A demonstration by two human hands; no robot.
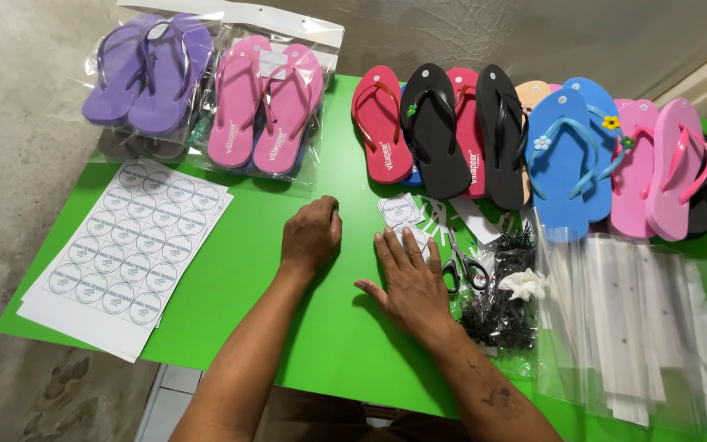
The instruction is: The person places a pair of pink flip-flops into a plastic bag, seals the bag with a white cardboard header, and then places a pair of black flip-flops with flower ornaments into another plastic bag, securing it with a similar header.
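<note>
Fingers of the right hand [409, 282] lie open and flat on the cut round stickers [399, 214] near the middle of the green desk [263, 205]; the left hand [311, 236] rests curled beside them, holding nothing visible.

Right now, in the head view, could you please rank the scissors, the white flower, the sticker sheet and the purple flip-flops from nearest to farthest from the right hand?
From the right hand:
1. Scissors, just right of it.
2. White flower, further right.
3. Sticker sheet, far left.
4. Purple flip-flops, bagged, top left.
</note>
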